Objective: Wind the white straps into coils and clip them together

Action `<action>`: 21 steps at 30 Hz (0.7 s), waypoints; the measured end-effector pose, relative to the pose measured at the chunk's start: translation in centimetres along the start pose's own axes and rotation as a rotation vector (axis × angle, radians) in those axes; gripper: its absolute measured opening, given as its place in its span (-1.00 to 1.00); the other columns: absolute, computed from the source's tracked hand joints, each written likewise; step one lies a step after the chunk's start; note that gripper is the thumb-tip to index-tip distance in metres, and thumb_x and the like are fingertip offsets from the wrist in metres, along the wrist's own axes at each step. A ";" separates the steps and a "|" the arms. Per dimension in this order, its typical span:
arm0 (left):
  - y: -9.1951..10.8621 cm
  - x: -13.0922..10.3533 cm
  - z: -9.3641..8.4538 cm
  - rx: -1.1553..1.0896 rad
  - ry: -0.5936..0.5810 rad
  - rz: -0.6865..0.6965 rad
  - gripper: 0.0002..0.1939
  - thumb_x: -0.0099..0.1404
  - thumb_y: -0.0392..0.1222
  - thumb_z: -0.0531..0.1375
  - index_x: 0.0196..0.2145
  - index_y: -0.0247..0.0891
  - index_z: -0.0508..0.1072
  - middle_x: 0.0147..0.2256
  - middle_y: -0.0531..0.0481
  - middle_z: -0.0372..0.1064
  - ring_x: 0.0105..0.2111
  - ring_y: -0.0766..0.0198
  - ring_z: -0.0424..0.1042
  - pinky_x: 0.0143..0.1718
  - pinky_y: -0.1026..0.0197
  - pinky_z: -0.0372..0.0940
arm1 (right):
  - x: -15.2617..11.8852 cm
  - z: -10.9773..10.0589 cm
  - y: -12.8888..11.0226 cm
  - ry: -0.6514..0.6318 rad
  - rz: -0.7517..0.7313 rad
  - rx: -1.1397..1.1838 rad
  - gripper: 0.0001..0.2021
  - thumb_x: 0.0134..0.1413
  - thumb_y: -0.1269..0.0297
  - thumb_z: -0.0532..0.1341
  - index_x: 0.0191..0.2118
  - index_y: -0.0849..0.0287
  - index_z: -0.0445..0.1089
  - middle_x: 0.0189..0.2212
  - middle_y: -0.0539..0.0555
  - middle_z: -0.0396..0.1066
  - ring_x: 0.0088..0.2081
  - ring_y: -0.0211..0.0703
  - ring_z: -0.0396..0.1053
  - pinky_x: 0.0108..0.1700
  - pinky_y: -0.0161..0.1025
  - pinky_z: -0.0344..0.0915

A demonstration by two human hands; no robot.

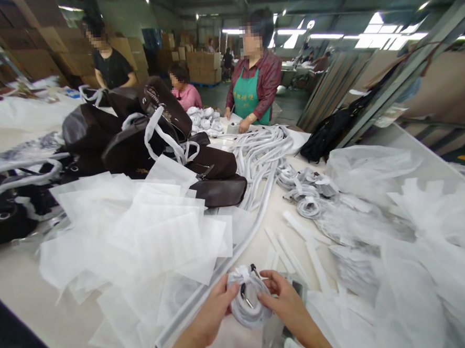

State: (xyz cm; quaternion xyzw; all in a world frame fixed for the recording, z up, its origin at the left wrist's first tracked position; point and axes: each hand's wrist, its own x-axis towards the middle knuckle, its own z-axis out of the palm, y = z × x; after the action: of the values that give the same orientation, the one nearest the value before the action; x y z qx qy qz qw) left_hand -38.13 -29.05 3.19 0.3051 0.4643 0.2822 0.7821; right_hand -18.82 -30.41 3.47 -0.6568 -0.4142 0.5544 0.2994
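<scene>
A coiled bag strap [252, 313] in white wrapping, with dark metal clips showing at its middle and top, is held just above the table at the bottom centre. My left hand [215, 309] grips its left side, thumb on top. On the right side my right hand [284, 296] pinches the coil between thumb and fingers. Beneath the right wrist is a greyish, partly see-through object [274, 333] whose kind I cannot make out. A long wrapped strap [222, 269] runs along the table to the left of my hands.
White sheets [161, 236] lie loosely spread at left, with dark brown handbags [217, 183] behind. Long wrapped straps [260, 146] and finished coils [309, 203] lie further back. Thin white strips [288, 252] and translucent bags [419, 267] are at right. A co-worker in a green apron [247, 91] stands across the table.
</scene>
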 end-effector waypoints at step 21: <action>0.3 -13.9 5.8 -0.096 -0.028 0.117 -0.44 -0.02 -0.22 0.36 -0.03 -0.29 0.39 -0.07 -0.13 0.47 -0.09 0.12 0.41 -0.04 0.16 0.25 | -14.4 3.1 -0.2 0.060 -0.118 0.376 -0.36 -0.08 -0.16 0.30 0.09 0.06 0.33 0.07 0.07 0.42 0.14 0.03 0.29 0.20 -0.12 0.20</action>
State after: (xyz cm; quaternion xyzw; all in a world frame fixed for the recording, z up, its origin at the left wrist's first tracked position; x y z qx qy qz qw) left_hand -38.69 -40.23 13.30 0.2979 0.4207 0.3452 0.7843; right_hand -22.50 -43.20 9.90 -0.5802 -0.3318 0.5837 0.4611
